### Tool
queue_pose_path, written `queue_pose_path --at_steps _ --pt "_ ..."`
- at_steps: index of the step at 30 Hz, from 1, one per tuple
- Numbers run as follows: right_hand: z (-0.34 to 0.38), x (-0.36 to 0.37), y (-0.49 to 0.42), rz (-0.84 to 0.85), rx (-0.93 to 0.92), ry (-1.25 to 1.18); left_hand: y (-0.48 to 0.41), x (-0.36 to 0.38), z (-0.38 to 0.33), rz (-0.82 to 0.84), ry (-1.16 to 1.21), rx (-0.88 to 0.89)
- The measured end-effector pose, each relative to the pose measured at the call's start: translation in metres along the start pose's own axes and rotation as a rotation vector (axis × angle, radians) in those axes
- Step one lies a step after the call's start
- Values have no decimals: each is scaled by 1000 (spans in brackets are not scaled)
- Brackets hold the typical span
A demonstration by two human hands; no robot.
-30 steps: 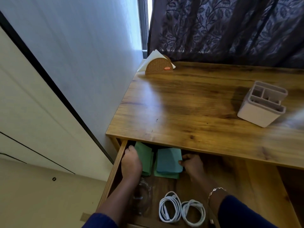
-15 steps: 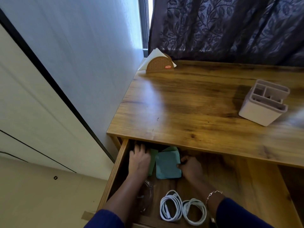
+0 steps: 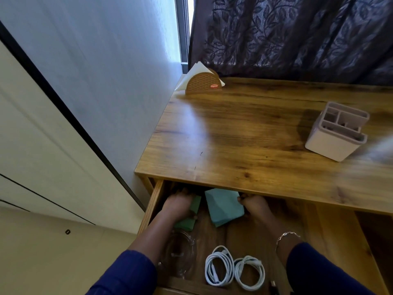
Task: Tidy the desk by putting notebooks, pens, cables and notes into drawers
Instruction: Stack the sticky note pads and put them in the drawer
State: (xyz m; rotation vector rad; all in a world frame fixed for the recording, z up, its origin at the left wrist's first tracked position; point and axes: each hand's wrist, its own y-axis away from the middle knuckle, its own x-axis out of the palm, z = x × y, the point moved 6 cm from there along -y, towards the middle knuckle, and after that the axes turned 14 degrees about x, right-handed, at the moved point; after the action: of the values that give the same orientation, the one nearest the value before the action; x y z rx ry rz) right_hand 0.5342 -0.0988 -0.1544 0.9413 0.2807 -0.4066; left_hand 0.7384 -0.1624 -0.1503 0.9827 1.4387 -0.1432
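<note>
At the front left corner of the counter [image 3: 234,145], just beneath its edge: a wooden drawer [image 3: 152,207], pulled out. At the back of the drawer, partly under the counter's front edge: a green notepad [image 3: 186,224] on the left and a teal notepad [image 3: 223,206] just beside it on the right. The teal one askew, with a narrow strip of drawer floor between the two.

Over the green notepad, palm down: the left hand [image 3: 177,206]. Fingertips lost in shadow under the counter, so cannot tell whether flat or curled. At the right edge of the teal notepad: the right hand [image 3: 255,206], fingers bent and gripping that edge. On its wrist, a thin bracelet [image 3: 286,236].

Nearer the drawer's front: two coils of white cables [image 3: 229,267], side by side. Left of them, a clear plastic pouch [image 3: 179,255], partly under the left forearm.

On the counter itself: a brown napkin holder [image 3: 203,84] with white napkins at the far left corner, and a white organiser [image 3: 336,135] towards the right edge, well apart. Behind the far edge, a dark leaf-patterned curtain [image 3: 297,35].
</note>
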Motion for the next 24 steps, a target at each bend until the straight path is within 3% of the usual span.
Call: queue_pose_path --at_steps 4,10,16,18,21,24 --pt "-5 -18 -3 -9 43 -172 -5 -12 -31 -123 -37 132" --pt "-9 -31 -6 -51 58 -255 -13 8 -63 -26 -29 304" --pt "-12 -12 -1 18 48 -196 -1 7 -53 -53 6 359" --pt "-15 -6 2 44 39 -172 4 5 -48 -109 67 351" --pt "-20 2 5 66 45 -131 7 -5 -24 -297 140 189" --pt "-24 10 6 50 49 -48 4 -3 -9 -205 131 94"
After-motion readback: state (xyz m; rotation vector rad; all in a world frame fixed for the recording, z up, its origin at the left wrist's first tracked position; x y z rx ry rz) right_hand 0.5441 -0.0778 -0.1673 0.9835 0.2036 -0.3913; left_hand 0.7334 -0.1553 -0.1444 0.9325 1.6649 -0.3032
